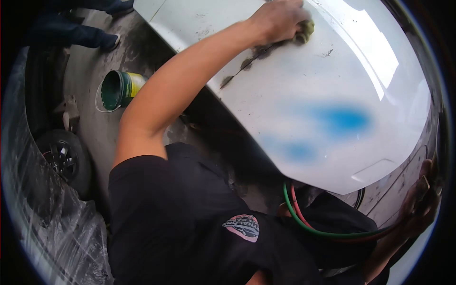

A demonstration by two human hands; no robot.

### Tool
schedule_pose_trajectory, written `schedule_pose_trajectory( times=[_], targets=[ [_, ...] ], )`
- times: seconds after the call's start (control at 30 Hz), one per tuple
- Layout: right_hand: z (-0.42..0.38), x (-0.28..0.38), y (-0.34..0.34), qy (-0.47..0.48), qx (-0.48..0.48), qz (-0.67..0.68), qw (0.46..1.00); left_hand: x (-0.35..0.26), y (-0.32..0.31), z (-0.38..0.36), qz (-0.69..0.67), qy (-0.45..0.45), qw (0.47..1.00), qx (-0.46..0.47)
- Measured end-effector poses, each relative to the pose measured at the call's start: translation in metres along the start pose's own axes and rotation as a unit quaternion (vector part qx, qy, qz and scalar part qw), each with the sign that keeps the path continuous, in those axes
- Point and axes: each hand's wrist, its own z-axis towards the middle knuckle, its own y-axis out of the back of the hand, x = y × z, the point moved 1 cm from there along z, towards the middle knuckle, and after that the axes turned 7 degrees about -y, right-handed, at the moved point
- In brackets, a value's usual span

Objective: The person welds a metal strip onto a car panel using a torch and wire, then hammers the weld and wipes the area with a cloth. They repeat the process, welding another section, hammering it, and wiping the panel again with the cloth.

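Observation:
My left hand [280,21] is closed on a crumpled yellow-green cloth [304,32] and presses it to a glossy white car body panel [266,109]. Dark smudges run down the panel from the cloth along a thin dark line. Lower on the same panel are blurry blue patches [346,118]. At the far right, my right hand [420,199] is in shadow near the panel's edge. Its fingers are too dark to show whether they grip anything. Green and red hoses [304,221] curve beneath the panel toward my right forearm.
A green-and-yellow bucket [123,89] with a wire handle lies on the floor at left, tilted to the side. A black wheel [61,156] is behind it, beside clear plastic sheeting [61,232]. Another person's legs [85,35] show at top left.

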Motion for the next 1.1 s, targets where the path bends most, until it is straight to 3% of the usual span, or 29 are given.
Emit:
schedule_pose_trajectory(
  times=[0.03,0.07,0.1,0.13,0.23,0.27,0.33,0.37,0.43,0.47,0.53,0.57,0.63,0.67,0.73,0.87,0.9,0.97,1.03,1.1],
  targets=[
    [0.006,0.009,0.001,0.041,-0.004,-0.05,0.998,0.001,0.002,-0.019,-0.01,-0.035,0.999,-0.013],
    [0.012,0.018,0.003,0.083,-0.012,-0.099,0.992,-0.006,0.014,-0.052,-0.036,-0.013,0.999,0.0],
    [0.006,0.016,0.005,0.063,-0.01,-0.139,0.988,-0.018,0.033,-0.092,-0.064,0.009,0.998,0.013],
    [0.0,0.015,0.007,0.046,-0.008,-0.18,0.982,-0.029,0.053,-0.127,-0.078,0.075,0.99,0.095],
    [0.005,0.013,0.001,0.044,0.007,-0.196,0.98,-0.048,0.112,-0.203,-0.082,0.181,0.954,0.223],
    [0.007,0.012,-0.001,0.054,0.017,-0.174,0.983,-0.049,0.128,-0.217,-0.082,0.185,0.954,0.223],
    [0.011,0.008,0.002,0.07,0.032,-0.135,0.988,-0.05,0.153,-0.229,-0.08,0.252,0.961,0.081],
    [0.01,0.005,0.002,0.074,0.033,-0.128,0.988,-0.055,0.158,-0.222,-0.08,0.25,0.962,0.076],
    [0.002,-0.005,-0.004,0.048,0.023,-0.048,0.997,-0.064,0.167,-0.199,-0.215,0.312,0.921,-0.095],
    [-0.002,-0.011,-0.001,0.045,0.022,-0.025,0.998,-0.066,0.165,-0.185,-0.217,0.307,0.921,-0.098],
    [-0.009,-0.023,0.006,0.039,0.019,0.021,0.999,-0.066,0.154,-0.152,-0.243,0.195,0.948,-0.071],
    [-0.015,-0.025,0.01,-0.063,0.023,0.173,0.983,-0.07,0.146,-0.132,-0.246,0.159,0.954,-0.062],
    [-0.015,-0.021,0.013,-0.159,0.028,0.318,0.934,-0.073,0.115,-0.095,-0.248,0.079,0.963,-0.073],
    [-0.01,-0.013,0.014,-0.049,-0.008,0.179,0.983,-0.073,0.097,-0.078,-0.246,0.036,0.964,-0.092],
    [-0.004,0.004,0.015,0.069,-0.04,0.038,0.996,-0.081,0.082,-0.043,-0.244,0.016,0.968,-0.046],
    [0.009,0.028,0.012,0.096,0.008,0.124,0.988,-0.081,0.06,-0.029,-0.23,-0.052,0.966,-0.107],
    [0.007,0.022,0.018,0.096,0.027,0.143,0.985,-0.082,0.066,-0.049,-0.238,-0.028,0.966,-0.1],
    [0.005,0.012,0.024,0.077,0.038,0.166,0.982,-0.067,0.113,-0.103,-0.261,0.169,0.941,-0.131],
    [0.001,0.013,0.02,0.043,0.023,0.174,0.984,-0.021,0.133,-0.187,-0.198,0.251,0.934,-0.159],
    [0.0,0.012,0.017,0.013,0.016,0.184,0.983,-0.017,0.108,-0.268,-0.172,0.436,0.846,-0.255]
  ],
)
